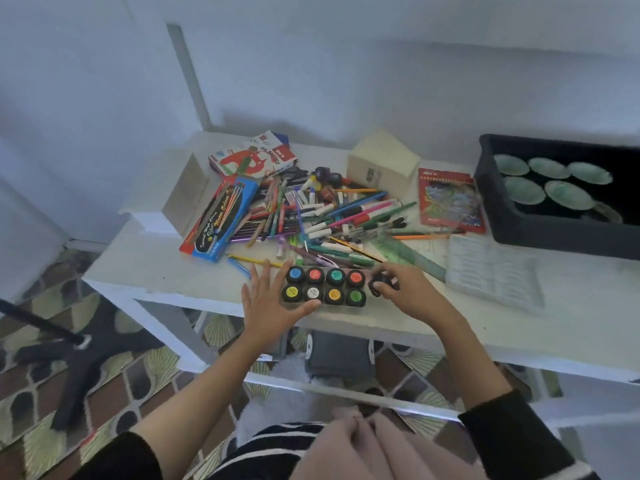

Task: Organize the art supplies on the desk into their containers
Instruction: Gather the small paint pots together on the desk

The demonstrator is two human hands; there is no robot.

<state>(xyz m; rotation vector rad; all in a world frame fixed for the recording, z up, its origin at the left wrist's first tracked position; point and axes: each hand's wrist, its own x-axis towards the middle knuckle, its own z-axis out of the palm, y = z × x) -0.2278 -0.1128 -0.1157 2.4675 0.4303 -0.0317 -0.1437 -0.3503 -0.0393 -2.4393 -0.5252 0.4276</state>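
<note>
Black-lidded paint pots (334, 294), eight in two rows of four, stand at the near edge of the white tabletop (166, 271), each lid bearing a coloured disc.

The left hand (270, 299) lies flat at the left end of the rows. Its fingers are straight and spread, its thumb runs along the near side of the pots, and it grips nothing.

The right hand (405, 289) is at the right end of the rows. Its fingers are curled round a ninth black pot (381, 284), held just beside the end pair. Whether this pot touches the tabletop cannot be told.

Right of that hand, a clear plastic tray (491, 271) lies flat, with a green ruler (412, 254) slanting beside it.

The middle of the tabletop carries a loose heap of pens and markers (329, 216), crossed in all directions (individual pieces are too blurred to count).

- Against the heap's left side lies a blue and red water colour box (221, 220), with a plain cardboard box (187, 195) touching its left.
- A red booklet (450, 199) lies right of the heap.
- At the right edge stands a black bin (512, 233) holding pale green dishes (526, 190).

Toward the far edge sit an oil pastels box (252, 157) and a cream box (381, 164).
</note>
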